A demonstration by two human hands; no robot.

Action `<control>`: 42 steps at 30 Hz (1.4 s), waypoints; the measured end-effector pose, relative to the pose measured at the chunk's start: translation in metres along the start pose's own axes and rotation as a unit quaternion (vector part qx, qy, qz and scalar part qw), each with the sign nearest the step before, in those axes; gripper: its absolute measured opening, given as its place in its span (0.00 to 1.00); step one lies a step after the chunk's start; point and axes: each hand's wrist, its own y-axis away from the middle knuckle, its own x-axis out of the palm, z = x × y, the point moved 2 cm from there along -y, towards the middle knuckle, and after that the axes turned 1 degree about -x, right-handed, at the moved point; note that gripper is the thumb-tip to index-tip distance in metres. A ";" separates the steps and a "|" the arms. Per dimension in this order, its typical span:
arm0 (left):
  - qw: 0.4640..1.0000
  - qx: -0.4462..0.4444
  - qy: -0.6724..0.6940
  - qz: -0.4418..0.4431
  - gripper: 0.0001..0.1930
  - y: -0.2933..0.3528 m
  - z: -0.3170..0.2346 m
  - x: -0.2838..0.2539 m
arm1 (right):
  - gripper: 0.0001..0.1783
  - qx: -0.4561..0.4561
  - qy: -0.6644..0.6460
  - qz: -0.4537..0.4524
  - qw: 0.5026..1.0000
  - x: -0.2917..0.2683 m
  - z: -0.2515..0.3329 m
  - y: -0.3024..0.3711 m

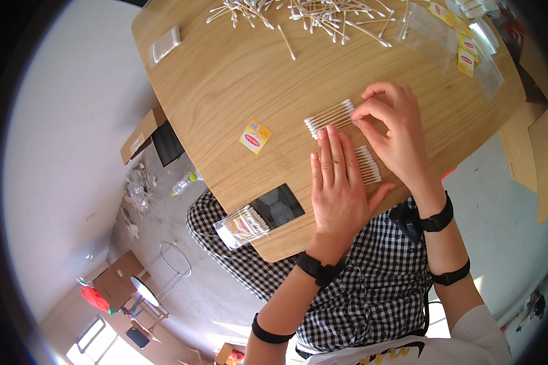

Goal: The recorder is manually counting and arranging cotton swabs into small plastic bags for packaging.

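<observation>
Two hands on a row of cotton swabs (341,137) lined up side by side near the middle of the wooden table (225,79). Left hand (338,185) lies flat and open, palm down, fingers together, pressing on the row's middle, so only the swab ends show on either side. Right hand (396,131) is curled, fingertips pinched at the far tips of the swabs, nudging or gripping a few; cannot tell exactly how many. Loose swab pile (304,15) at the far table edge, well apart. Clear plastic bags with yellow labels (463,42) far right. One loose yellow label (255,136) left of the row. Filled swab packet (242,225) at the near edge, beside a dark phone (280,205). Another small clear packet (164,44) far left.
</observation>
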 end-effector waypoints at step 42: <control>0.785 -0.165 0.564 -0.196 0.38 0.042 0.012 -0.022 | 0.27 0.092 0.078 -0.019 0.992 -0.028 0.019 0.037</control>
